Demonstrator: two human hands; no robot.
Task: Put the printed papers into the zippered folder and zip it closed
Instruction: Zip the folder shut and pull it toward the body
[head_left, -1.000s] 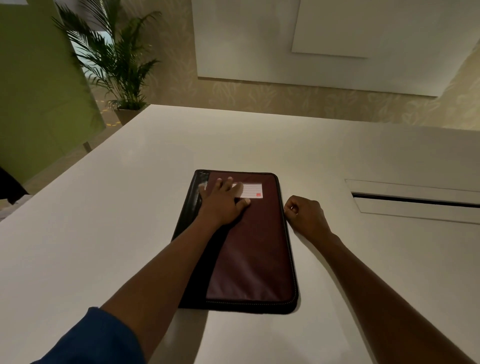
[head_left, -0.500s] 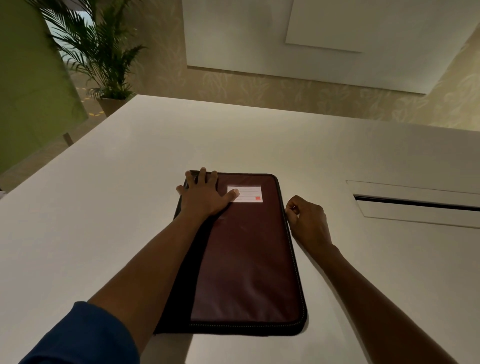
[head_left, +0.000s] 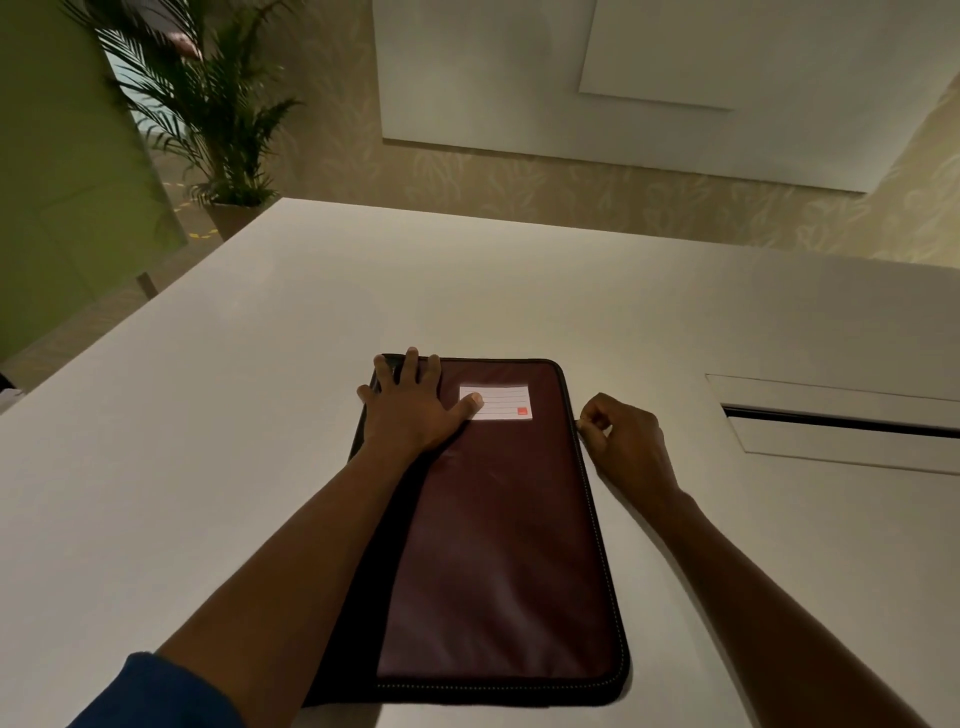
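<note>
Dark maroon zippered folder (head_left: 498, 525) flat on the pale tabletop (head_left: 208, 467), long side running away from the viewer, black border and zip track around its edge. Closed as far as can be seen, with no papers showing outside it. White lined label (head_left: 501, 402) stuck near the folder's far end, a small red square in its near right corner.

Left hand (head_left: 410, 408) spread palm down on the folder's far left corner, fingers apart and reaching to the far edge, thumb tip touching the label's left margin. Gripping nothing, simply pressed flat on the cover. Left forearm lying along the folder's left side, blue sleeve (head_left: 156, 693) at the elbow near the bottom of the view.

Right hand (head_left: 626, 441) just beside the folder's right edge, level with the label, fingers curled in and thumb against forefinger right at the zip track. Probably pinching the zip pull, though the pull itself is too small and dim to make out.

Right of the folder, well apart from it, a rectangular flap with a dark slot (head_left: 841, 423) set into the tabletop. Beyond the folder's far end, past the tabletop's edge, patterned beige wall with pale panels. Far off to the folder's left, a potted palm (head_left: 208, 104) beside a green partition (head_left: 57, 171).
</note>
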